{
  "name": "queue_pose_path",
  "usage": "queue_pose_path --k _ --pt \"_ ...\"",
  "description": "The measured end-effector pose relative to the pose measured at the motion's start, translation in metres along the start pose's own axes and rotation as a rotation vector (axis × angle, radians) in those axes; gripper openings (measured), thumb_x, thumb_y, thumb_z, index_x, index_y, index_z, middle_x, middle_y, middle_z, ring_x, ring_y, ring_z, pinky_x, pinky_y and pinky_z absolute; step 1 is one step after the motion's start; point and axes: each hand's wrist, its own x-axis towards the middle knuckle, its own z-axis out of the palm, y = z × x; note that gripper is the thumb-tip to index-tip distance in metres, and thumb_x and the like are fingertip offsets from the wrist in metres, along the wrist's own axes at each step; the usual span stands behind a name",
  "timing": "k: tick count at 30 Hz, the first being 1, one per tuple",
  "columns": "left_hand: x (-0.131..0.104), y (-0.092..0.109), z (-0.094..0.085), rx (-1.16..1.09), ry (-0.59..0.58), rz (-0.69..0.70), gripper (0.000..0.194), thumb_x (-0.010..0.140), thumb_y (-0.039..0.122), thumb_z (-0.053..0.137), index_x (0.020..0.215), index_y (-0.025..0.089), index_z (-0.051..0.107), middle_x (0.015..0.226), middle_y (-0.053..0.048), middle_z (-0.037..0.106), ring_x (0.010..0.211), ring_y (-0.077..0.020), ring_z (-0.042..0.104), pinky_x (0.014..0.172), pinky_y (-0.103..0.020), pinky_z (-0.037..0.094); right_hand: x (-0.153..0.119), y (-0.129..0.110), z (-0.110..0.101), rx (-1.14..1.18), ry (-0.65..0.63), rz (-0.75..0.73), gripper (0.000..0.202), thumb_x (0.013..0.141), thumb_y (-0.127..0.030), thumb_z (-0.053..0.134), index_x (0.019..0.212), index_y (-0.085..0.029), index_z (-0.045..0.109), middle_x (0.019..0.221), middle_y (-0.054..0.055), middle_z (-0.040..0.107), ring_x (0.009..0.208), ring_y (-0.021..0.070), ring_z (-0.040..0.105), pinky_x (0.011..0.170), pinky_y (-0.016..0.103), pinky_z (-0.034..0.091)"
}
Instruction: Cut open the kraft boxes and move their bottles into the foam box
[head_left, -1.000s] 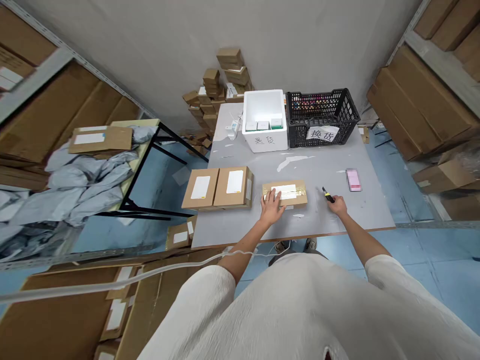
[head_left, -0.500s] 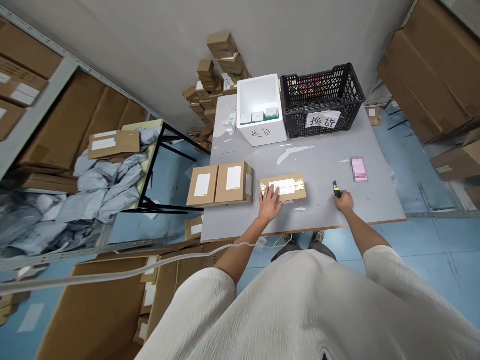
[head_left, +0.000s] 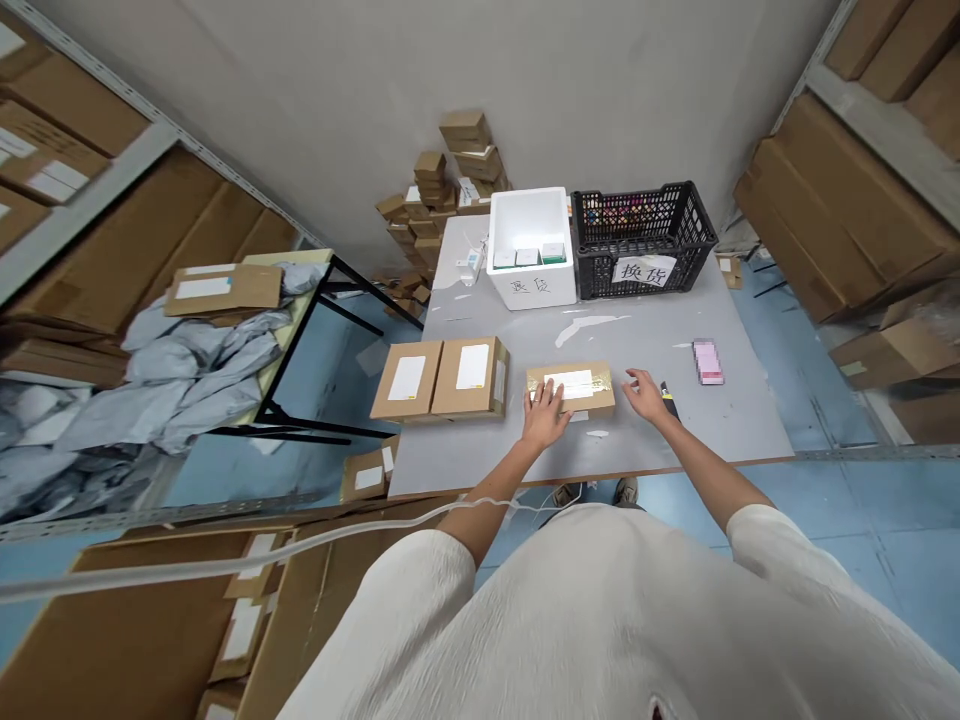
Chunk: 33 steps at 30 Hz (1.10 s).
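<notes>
A small taped cardboard box (head_left: 600,378) with a white label lies on the grey table (head_left: 465,460). My left hand (head_left: 546,415) rests on its left part, fingers spread. Just off the box's right end is my right hand (head_left: 643,396), empty, with its fingers apart and slightly bent. Beside that hand and partly behind the wrist lies a black and yellow utility knife (head_left: 669,402). Two labelled cardboard boxes, one (head_left: 406,380) left of the other (head_left: 469,378), stand to the left of my left hand.
At the table's back stand a white foam box (head_left: 536,292) holding small cartons and a black plastic crate (head_left: 637,245). A pink blurred item (head_left: 707,361) lies at right. Grey parcels (head_left: 187,375) fill the left side table. A pale cable (head_left: 300,542) crosses before me, above a large carton (head_left: 127,620).
My right hand has let go of the utility knife, leaving it on the table, and moved left toward the small box. My left hand stays on the box. The camera view has shifted.
</notes>
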Motion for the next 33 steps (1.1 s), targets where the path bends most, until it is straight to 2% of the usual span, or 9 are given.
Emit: queue_pose_path --k 4,7,9,11,14,21,27,30,33 --pt "0.0 -0.01 -0.009 -0.057 0.003 0.023 0.06 0.111 0.045 0.044 0.167 0.026 0.053 0.18 -0.012 0.04 0.17 -0.0368 0.029 0.137 -0.062 0.021 0.007 -0.051 0.015 0.036 -0.068 -0.123 0.067 0.1 -0.05 0.06 0.161 -0.025 0.051 0.157 0.016 0.057 0.125 0.0307 0.066 0.113 0.05 0.055" --pt "-0.004 -0.02 -0.015 -0.115 0.018 0.026 0.056 0.111 0.042 0.045 0.164 0.027 0.055 0.178 -0.012 0.043 0.169 -0.0337 0.032 0.136 -0.059 0.024 0.002 -0.07 0.022 -0.016 -0.095 -0.184 0.07 0.095 -0.04 0.062 0.162 -0.023 0.052 0.157 0.018 0.057 0.133 0.0334 0.062 0.12 0.053 0.051" --pt "-0.008 -0.025 -0.016 -0.148 0.053 -0.042 0.063 0.107 0.05 0.055 0.166 0.027 0.052 0.179 -0.014 0.04 0.169 -0.0356 0.03 0.135 -0.058 0.025 -0.003 -0.075 0.024 -0.044 -0.097 -0.193 0.068 0.094 -0.036 0.061 0.16 -0.023 0.053 0.157 0.018 0.057 0.135 0.0339 0.061 0.12 0.054 0.051" --pt "-0.012 -0.029 -0.017 -0.174 0.098 -0.165 0.08 0.099 0.056 0.068 0.169 0.025 0.044 0.18 -0.018 0.036 0.169 -0.0401 0.028 0.134 -0.061 0.027 -0.008 -0.076 0.025 -0.064 -0.098 -0.171 0.067 0.094 -0.036 0.061 0.159 -0.022 0.054 0.157 0.018 0.057 0.132 0.0335 0.064 0.118 0.053 0.053" --pt "-0.015 -0.033 -0.017 -0.219 0.113 -0.3 0.099 0.09 0.057 0.079 0.173 0.023 0.036 0.178 -0.022 0.036 0.165 -0.045 0.033 0.131 -0.062 0.03 -0.015 -0.078 0.025 -0.113 -0.093 -0.14 0.067 0.094 -0.039 0.061 0.159 -0.021 0.054 0.155 0.019 0.058 0.128 0.0332 0.066 0.114 0.052 0.055" --pt "-0.016 -0.041 -0.014 -0.281 0.125 -0.246 0.106 0.087 0.056 0.081 0.174 0.023 0.03 0.173 -0.025 0.04 0.161 -0.0468 0.038 0.127 -0.064 0.036 -0.024 -0.094 0.023 -0.245 -0.063 -0.114 0.07 0.093 -0.036 0.061 0.161 -0.02 0.051 0.152 0.018 0.06 0.136 0.0332 0.061 0.119 0.05 0.051" --pt "-0.017 -0.04 -0.015 -0.312 0.183 -0.206 0.121 0.083 0.055 0.085 0.178 0.024 0.017 0.179 -0.024 0.034 0.163 -0.0461 0.039 0.128 -0.063 0.036 -0.021 -0.11 0.021 -0.099 0.009 -0.083 0.08 0.089 -0.031 0.059 0.167 -0.025 0.038 0.158 0.016 0.056 0.133 0.0318 0.063 0.115 0.05 0.054" --pt "-0.016 -0.04 -0.018 -0.341 0.197 -0.211 0.128 0.083 0.055 0.086 0.18 0.021 0.009 0.177 -0.026 0.038 0.163 -0.0445 0.04 0.126 -0.06 0.039 -0.014 -0.117 0.02 0.009 0.055 -0.011 0.071 0.094 -0.035 0.054 0.162 -0.025 0.039 0.156 0.016 0.058 0.129 0.0301 0.065 0.109 0.048 0.057" --pt "-0.015 -0.042 -0.02 -0.37 0.19 -0.201 0.126 0.084 0.053 0.086 0.179 0.021 0.009 0.177 -0.025 0.039 0.162 -0.0436 0.042 0.126 -0.058 0.04 -0.006 -0.119 0.019 0.018 0.018 -0.024 0.059 0.097 -0.036 0.047 0.154 -0.024 0.05 0.158 0.016 0.057 0.136 0.0296 0.062 0.112 0.049 0.055"
